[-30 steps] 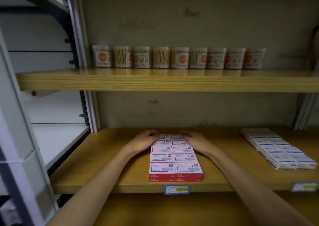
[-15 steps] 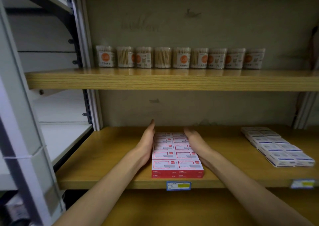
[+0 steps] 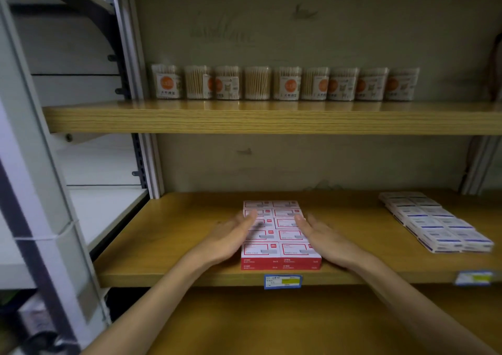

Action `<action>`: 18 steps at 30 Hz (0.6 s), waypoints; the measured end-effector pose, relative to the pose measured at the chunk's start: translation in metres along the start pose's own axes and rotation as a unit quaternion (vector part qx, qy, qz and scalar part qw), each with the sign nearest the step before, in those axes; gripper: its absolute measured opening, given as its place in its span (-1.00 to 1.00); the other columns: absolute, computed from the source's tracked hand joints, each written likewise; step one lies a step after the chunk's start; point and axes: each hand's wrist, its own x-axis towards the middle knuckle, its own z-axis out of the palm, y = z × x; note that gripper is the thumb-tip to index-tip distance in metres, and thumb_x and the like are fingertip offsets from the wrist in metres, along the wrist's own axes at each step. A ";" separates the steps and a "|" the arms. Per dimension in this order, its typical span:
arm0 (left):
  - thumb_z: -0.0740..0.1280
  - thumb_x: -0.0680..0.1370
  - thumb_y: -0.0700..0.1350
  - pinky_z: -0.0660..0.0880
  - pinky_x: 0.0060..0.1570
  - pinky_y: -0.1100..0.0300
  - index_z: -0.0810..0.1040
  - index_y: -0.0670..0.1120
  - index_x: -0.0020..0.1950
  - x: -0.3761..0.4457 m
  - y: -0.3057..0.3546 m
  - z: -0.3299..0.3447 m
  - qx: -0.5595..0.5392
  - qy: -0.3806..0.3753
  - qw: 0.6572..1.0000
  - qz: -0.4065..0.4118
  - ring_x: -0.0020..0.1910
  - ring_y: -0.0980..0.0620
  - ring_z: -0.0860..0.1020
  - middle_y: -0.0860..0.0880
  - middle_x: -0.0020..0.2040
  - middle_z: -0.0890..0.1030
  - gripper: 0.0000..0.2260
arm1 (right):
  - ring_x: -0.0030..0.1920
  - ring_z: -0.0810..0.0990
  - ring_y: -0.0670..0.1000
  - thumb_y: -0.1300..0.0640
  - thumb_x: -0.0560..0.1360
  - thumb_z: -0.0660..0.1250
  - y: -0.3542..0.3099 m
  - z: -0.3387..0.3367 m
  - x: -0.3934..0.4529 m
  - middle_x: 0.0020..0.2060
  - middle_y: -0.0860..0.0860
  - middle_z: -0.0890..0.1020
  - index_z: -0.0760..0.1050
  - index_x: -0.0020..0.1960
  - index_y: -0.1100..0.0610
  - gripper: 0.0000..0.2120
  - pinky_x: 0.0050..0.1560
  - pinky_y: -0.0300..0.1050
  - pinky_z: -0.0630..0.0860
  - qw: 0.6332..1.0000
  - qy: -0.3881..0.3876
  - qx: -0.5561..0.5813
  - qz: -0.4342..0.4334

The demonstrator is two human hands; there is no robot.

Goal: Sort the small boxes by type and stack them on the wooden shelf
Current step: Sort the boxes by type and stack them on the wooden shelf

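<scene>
Head view: the red boxes sit in a two-wide, double-layered block at the front edge of the wooden shelf, with bare board to the left and a clear strip between them and the blue-and-white boxes at right. The left hand and right hand flank the block, fingers straight and gripping nothing. Half a second ago both hands reached further back along its sides; now they lie nearer the front.

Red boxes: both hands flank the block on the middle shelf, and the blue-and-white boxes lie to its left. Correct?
Not quite. The head view shows the blue-and-white boxes to the right of the red boxes. The left hand and right hand do flank the block.
</scene>
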 end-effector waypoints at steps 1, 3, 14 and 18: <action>-0.21 0.59 0.38 -0.08 0.55 -0.07 0.08 0.16 0.61 -0.002 0.000 0.003 0.032 -0.007 0.999 0.011 0.60 0.01 0.09 0.08 0.62 0.13 -0.36 | 0.63 -0.09 0.06 -0.37 0.59 -0.27 0.000 0.002 0.000 0.64 -0.01 -0.01 -0.11 0.65 -0.09 -0.30 0.57 0.10 -0.18 1.000 -0.009 -0.024 -0.008; -0.24 0.60 0.34 -0.16 0.55 -0.01 0.00 0.14 0.62 -0.006 0.003 0.006 0.057 -0.004 0.998 0.024 0.61 0.06 0.02 0.08 0.63 0.08 -0.38 | 0.63 -0.13 0.04 -0.35 0.60 -0.30 -0.004 0.003 0.001 0.64 -0.02 -0.05 -0.14 0.64 -0.11 -0.33 0.58 0.11 -0.25 0.999 -0.014 -0.042 -0.013; 0.11 0.34 0.61 -0.09 0.57 -0.03 -0.15 0.14 0.62 -0.037 -0.012 -0.008 0.066 -0.061 0.996 0.002 0.62 0.02 -0.10 0.10 0.64 -0.11 0.01 | 0.60 0.13 0.01 -0.50 0.46 0.00 0.007 -0.016 -0.029 0.62 -0.11 0.11 -0.16 0.64 -0.10 -0.10 0.58 0.12 0.09 0.993 -0.053 0.103 -0.027; -0.03 0.34 0.63 -0.22 0.57 -0.01 -0.27 0.11 0.62 -0.048 -0.020 0.011 0.238 -0.036 0.970 0.031 0.60 0.00 -0.24 -0.02 0.64 -0.21 0.02 | 0.59 0.10 -0.03 -0.59 0.34 0.19 0.018 -0.012 -0.045 0.56 -0.27 0.13 -0.23 0.58 -0.29 0.00 0.59 0.15 0.10 0.992 -0.079 0.014 -0.100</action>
